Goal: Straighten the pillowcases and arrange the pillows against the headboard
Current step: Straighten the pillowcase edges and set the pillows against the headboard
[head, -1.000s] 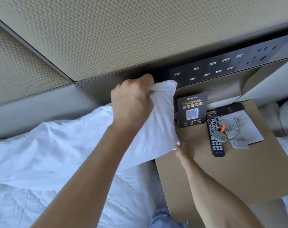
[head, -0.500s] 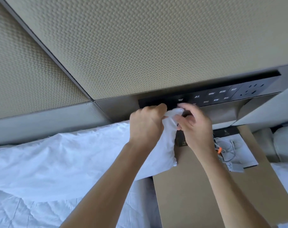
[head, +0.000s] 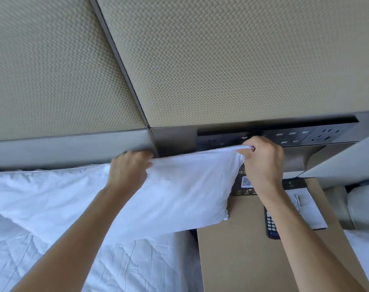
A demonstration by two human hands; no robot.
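A white pillow [head: 78, 197] lies along the base of the beige padded headboard [head: 221, 60], its right end reaching over the bedside table. My left hand [head: 128, 169] grips the pillowcase's top edge near the middle. My right hand [head: 261, 163] pinches the upper right corner of the case. The cloth [head: 196, 159] is stretched taut between both hands. The pillow's far left end runs out of view.
A brown bedside table [head: 253, 260] stands right of the bed with a remote control [head: 271, 226], a black QR sign [head: 244, 184] and papers with a cable [head: 306, 209]. A black switch and socket panel [head: 306, 135] sits behind. The wrinkled white sheet [head: 126, 266] covers the mattress. A second bed's pillow [head: 365, 203] shows far right.
My hands have spread apart along the pillowcase's top edge: the left slid left, the right kept the corner. The edge is now pulled straight, and the view tilted down slightly.
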